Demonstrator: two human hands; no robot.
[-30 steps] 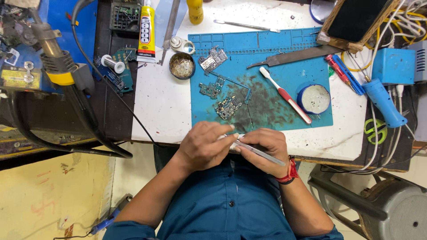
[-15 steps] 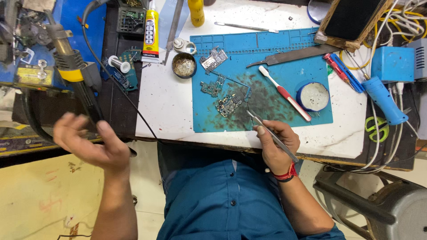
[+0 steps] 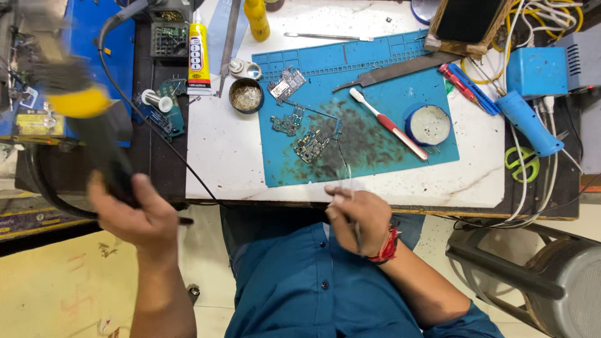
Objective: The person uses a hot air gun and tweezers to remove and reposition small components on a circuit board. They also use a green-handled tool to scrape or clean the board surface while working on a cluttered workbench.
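Left hand grips the hot-air handle off the table edge; right hand pinches tweezers.

Blue mat looks like matt rubber, smeared with dark soot. White benchtop is smooth, speckled stone. Hot-air gun is black and yellow plastic. Tweezers are thin bare metal. Shirt is blue cloth.
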